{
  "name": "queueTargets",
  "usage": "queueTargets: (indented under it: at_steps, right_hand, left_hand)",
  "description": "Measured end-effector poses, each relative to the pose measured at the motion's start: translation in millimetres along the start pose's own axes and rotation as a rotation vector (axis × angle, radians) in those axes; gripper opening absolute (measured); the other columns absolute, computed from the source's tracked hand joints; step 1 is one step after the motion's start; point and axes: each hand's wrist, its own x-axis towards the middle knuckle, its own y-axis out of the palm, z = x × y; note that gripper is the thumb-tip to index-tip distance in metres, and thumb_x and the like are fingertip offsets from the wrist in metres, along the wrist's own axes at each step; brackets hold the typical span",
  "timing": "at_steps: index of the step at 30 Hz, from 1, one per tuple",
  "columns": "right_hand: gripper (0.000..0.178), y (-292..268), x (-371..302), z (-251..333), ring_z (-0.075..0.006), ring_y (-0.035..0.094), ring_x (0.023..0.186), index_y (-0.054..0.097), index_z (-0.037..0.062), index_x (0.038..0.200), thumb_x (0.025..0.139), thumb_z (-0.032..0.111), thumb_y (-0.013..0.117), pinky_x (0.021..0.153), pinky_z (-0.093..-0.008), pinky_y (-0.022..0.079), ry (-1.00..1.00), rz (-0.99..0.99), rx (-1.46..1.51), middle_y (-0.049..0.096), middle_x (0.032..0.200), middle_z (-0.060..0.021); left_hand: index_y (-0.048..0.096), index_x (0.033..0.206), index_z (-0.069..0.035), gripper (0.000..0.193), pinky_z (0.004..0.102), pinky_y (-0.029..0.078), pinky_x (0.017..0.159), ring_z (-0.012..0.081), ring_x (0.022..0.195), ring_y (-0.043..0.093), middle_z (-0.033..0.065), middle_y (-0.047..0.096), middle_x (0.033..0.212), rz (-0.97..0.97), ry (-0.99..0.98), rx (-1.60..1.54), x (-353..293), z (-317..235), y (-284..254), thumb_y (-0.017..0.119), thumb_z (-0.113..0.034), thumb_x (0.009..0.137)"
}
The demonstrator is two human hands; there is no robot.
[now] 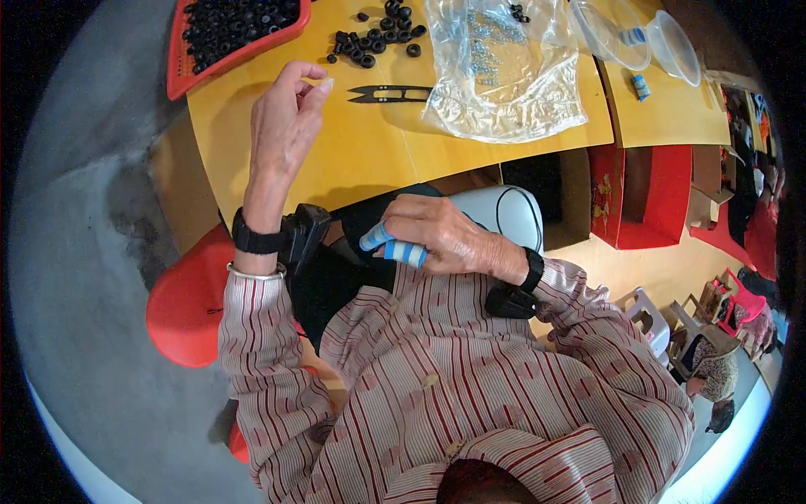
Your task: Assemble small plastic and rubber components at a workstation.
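Note:
My left hand is raised over the left part of the yellow table, its thumb and fingertips drawn together in a pinch. Anything between them is too small to make out. Close by on the table lie black thread snips and a scatter of small black rubber rings. My right hand is closed in front of my body, below the table edge. Blue-and-white striped tape wraps two of its digits, which press together. Whatever they may hold is hidden.
A red basket of black pieces stands at the far left. Small shiny pieces lie on a clear plastic bag. Clear plastic tubs and a striped tape piece sit at right. Below are a red box and red seat.

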Motion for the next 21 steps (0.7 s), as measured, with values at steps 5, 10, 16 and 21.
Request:
queueTargets:
  at_steps: [5,10,16,21]
  right_hand:
    - [0.033,-15,-2,-3,-0.0323,0.055,0.082,0.055,0.0031,0.092,0.060,0.005,0.063,0.069,-0.0406,0.047,0.042,-0.037,-0.011,0.053,0.084,-0.0114]
    - [0.036,-21,-8,-11,-0.0353,0.053,0.087,0.052,-0.0001,0.090,0.056,0.009,0.061,0.069,-0.0423,0.046,0.048,-0.024,0.090,0.051,0.088,-0.0158]
    - [0.027,-12,-17,-18,-0.0335,0.054,0.086,0.050,0.0033,0.083,0.058,0.007,0.060,0.068,-0.0430,0.046,0.104,-0.172,0.025,0.052,0.082,-0.0122]
    - [0.028,-16,-18,-23,-0.0336,0.053,0.084,0.048,0.0020,0.082,0.058,0.008,0.061,0.067,-0.0429,0.045,0.090,-0.166,-0.016,0.050,0.081,-0.0120]
  left_hand:
    - [0.057,0.100,-0.007,0.019,0.0356,0.045,0.064,0.0254,0.069,0.057,0.0127,0.060,0.076,0.092,0.121,0.073,21,-7,27,0.059,-0.015,0.082]
    - [0.055,0.109,-0.009,0.028,0.0411,0.044,0.070,0.0323,0.080,0.056,0.0164,0.059,0.087,0.092,0.314,0.219,30,-9,53,0.058,-0.011,0.081]
    - [0.054,0.100,-0.006,0.019,0.0399,0.042,0.067,0.0310,0.075,0.052,0.0141,0.054,0.079,0.183,0.292,0.290,33,1,67,0.059,-0.009,0.081]
    - [0.054,0.094,-0.005,0.014,0.0395,0.041,0.064,0.0286,0.070,0.050,0.0115,0.050,0.073,0.164,0.335,0.295,32,1,72,0.059,-0.009,0.082]
